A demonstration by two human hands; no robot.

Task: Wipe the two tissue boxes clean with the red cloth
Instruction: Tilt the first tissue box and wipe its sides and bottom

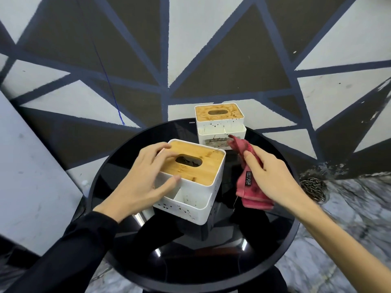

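Two white tissue boxes with wooden lids stand on a round black glass table [118, 208]. The near box [203, 166] sits at the table's middle, its white sides speckled with dark spots. My left hand [143, 178] lies over its left side, fingers on the wooden lid and thumb at the rim of the open front compartment. The far box [220, 121] stands at the back edge, with stains on its lid and front. My right hand [268, 172] grips the stained red cloth [249, 187] to the right of the near box. The cloth's upper end reaches the far box's front.
Around the table lies a floor of dark and pale triangles with blue lines. A grey slab [31, 176] lies to the left. A coil of metal chain [313, 187] rests on the marbled floor to the right of the table.
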